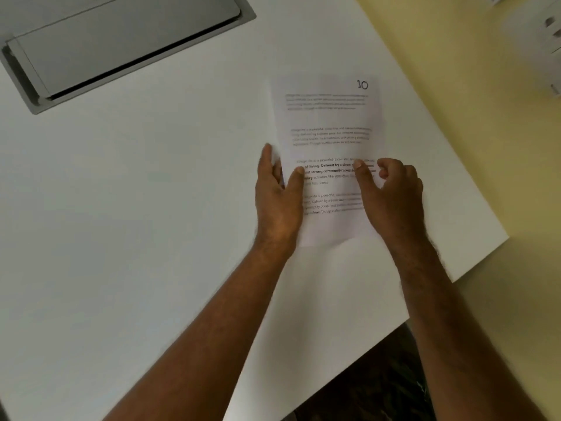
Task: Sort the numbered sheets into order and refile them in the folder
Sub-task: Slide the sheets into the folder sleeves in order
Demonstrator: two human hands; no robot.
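White smooth desk (121, 223), yellow floor beyond. Left hand (277, 196) pinching sheets (329, 132) at left edge, thumb on top; right hand (391, 196) pinching right edge. Held just above desk, near right side. Top pg marked 10. Thin paper: v. light, floppy, slippy, creases easily; best held at both edges. Grey hatch (121, 47) top left.
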